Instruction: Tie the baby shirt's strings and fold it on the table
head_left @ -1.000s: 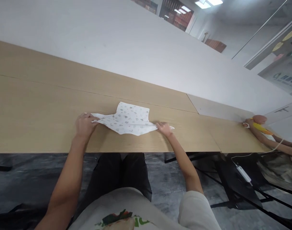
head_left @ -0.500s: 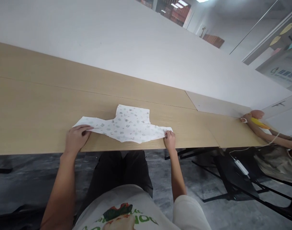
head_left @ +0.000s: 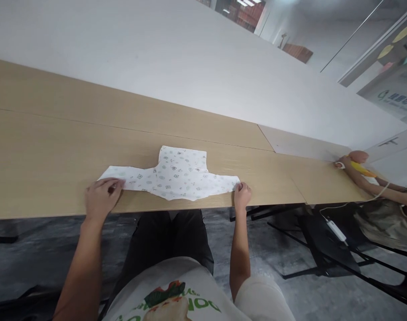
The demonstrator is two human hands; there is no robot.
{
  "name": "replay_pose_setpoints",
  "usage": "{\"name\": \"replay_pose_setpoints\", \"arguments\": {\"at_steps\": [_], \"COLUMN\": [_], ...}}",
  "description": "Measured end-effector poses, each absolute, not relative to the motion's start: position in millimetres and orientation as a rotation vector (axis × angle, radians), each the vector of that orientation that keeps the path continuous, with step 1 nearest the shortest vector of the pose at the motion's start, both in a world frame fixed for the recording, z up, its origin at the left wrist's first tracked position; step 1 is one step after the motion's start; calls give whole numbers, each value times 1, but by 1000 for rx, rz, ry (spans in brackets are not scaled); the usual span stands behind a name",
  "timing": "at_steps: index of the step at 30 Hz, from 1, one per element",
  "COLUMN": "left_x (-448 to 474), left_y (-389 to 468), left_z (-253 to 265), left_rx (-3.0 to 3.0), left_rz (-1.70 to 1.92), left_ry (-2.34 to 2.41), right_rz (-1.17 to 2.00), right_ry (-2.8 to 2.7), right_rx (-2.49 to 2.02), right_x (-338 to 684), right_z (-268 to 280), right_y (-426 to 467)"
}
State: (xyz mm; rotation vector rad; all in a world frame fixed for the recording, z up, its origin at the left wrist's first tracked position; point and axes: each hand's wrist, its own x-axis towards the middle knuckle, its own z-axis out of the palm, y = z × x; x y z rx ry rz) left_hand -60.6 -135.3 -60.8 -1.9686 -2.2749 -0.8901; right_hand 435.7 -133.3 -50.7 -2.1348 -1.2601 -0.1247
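A small white baby shirt (head_left: 181, 174) with a scattered print lies spread on the wooden table, its sleeves stretched out to both sides. The body points away from me and the neckline side faces the front edge. With fingers and thumb pinched, my left hand (head_left: 101, 198) grips the end of the left sleeve. At the other end my right hand (head_left: 242, 195) is closed on the cuff of the right sleeve, just above the table's front edge. The fingertips of both hands are partly hidden.
The long wooden table (head_left: 56, 147) runs against a white wall (head_left: 130, 58). At the far right a person's arm (head_left: 367, 185) reaches to a doll (head_left: 359, 157) in yellow. Black folding chairs (head_left: 327, 249) stand there, with a white power strip (head_left: 337, 231) hanging from a cable.
My hands have moved slightly apart, left hand leftward and right hand rightward. The sleeves are pulled straighter and the left sleeve lies flatter.
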Motion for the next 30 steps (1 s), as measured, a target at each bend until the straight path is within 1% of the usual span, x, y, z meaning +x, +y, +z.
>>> {"name": "replay_pose_setpoints", "arguments": {"at_steps": [6, 12, 18, 24, 30], "left_x": [-46, -47, -50, -48, -49], "left_y": [-140, -138, -137, -138, -138], "left_z": [-54, -57, -62, -59, -58], "left_rx": [-1789, -1739, -1733, -1733, -1738], "left_rz": [-845, -781, -770, -746, -728], "left_ry": [-2303, -2380, -2384, -2405, -2397], "right_rz": [-64, -57, 37, 196, 223], "right_ry": [-1200, -1163, -1563, -1983, -2158], "right_rx": [-2147, -1920, -1659, -1723, -1790], "right_x": [432, 399, 307, 227, 208], "right_z": [-37, -11, 3, -6, -20], "right_y": [-124, -109, -106, -109, -107]}}
